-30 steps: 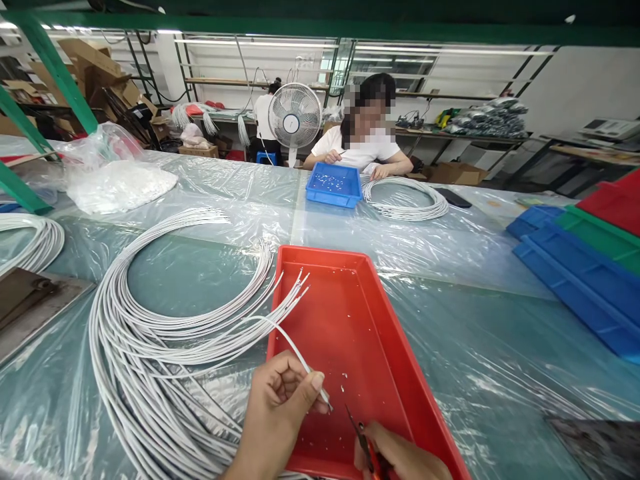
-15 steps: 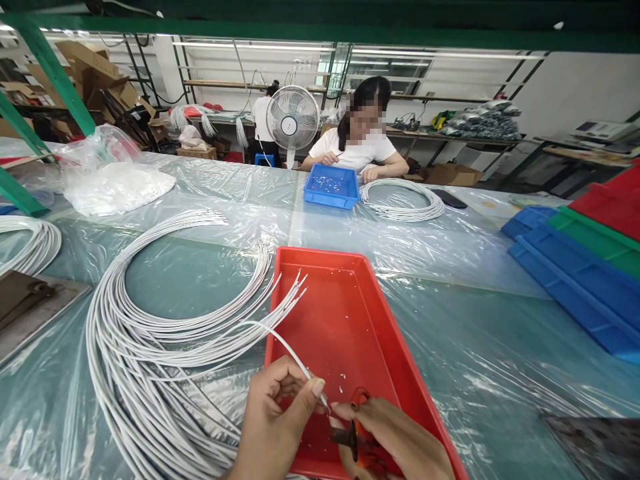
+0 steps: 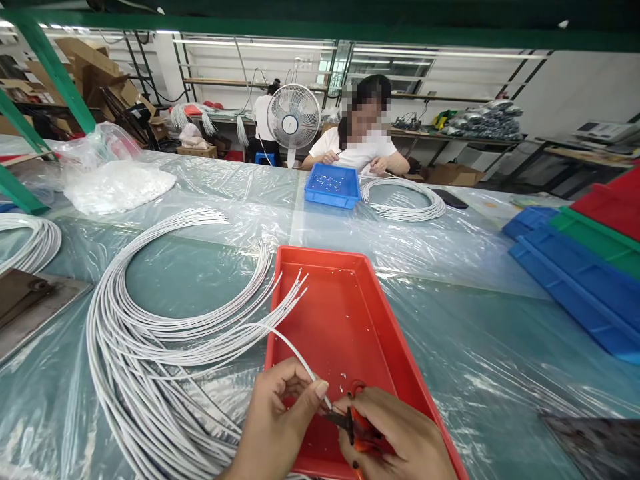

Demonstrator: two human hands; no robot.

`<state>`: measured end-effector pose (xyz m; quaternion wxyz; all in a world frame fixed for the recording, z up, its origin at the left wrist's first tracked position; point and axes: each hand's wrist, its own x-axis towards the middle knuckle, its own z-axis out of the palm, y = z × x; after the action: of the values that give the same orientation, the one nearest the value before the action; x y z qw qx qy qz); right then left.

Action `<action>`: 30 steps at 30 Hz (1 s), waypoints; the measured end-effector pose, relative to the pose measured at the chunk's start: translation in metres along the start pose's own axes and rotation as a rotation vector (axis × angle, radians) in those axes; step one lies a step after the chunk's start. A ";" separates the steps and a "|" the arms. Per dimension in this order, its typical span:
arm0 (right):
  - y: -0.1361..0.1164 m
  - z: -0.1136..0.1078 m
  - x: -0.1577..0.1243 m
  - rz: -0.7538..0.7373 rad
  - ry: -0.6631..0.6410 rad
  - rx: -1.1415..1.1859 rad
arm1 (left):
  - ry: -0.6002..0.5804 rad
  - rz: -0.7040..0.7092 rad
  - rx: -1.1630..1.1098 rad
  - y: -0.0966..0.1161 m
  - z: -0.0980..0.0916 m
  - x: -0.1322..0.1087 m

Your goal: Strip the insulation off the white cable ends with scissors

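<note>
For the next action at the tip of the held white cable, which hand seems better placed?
Probably the right hand: it grips the orange-handled tool, whose dark blades are at the tip. The left hand is occupied, pinching the white cable near its end.

Cables [image 3: 111,293] look smooth, the tray [image 3: 330,320] plastic, the table film [image 3: 465,333] glossy.

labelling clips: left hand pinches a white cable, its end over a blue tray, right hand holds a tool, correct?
The tray is red, not blue, as the head view shows; left hand, cable, right hand and tool are as stated.
</note>
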<state>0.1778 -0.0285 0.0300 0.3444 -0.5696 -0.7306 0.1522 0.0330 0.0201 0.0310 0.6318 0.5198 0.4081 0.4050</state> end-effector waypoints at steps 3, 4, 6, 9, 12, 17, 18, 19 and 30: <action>0.000 -0.003 0.005 0.007 -0.031 0.013 | -0.045 -0.008 -0.003 0.004 -0.001 0.000; 0.001 -0.004 0.006 0.015 -0.043 0.043 | -0.056 -0.017 -0.012 0.005 -0.001 0.000; 0.002 -0.005 0.010 0.070 -0.079 0.140 | -0.084 -0.031 -0.043 0.009 -0.002 0.000; 0.006 -0.006 0.015 0.231 -0.178 0.373 | -0.131 -0.053 -0.073 0.014 -0.003 0.000; 0.008 -0.006 0.019 0.401 -0.272 0.622 | -0.145 -0.057 -0.087 0.017 -0.003 0.000; 0.007 0.010 0.012 0.661 -0.266 1.171 | -0.134 -0.013 -0.254 0.014 -0.002 -0.002; 0.006 0.016 0.009 0.707 -0.250 1.249 | -0.138 -0.002 -0.301 0.013 -0.001 -0.002; 0.004 0.021 0.006 0.764 -0.233 1.292 | -0.133 0.014 -0.344 0.012 -0.001 -0.002; 0.021 0.009 -0.001 0.282 0.124 -0.118 | 0.153 -0.048 -0.180 0.002 -0.001 0.001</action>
<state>0.1870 -0.0214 0.0099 0.3300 -0.6940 -0.6284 0.1205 0.0327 0.0218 0.0324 0.6524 0.4185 0.4296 0.4633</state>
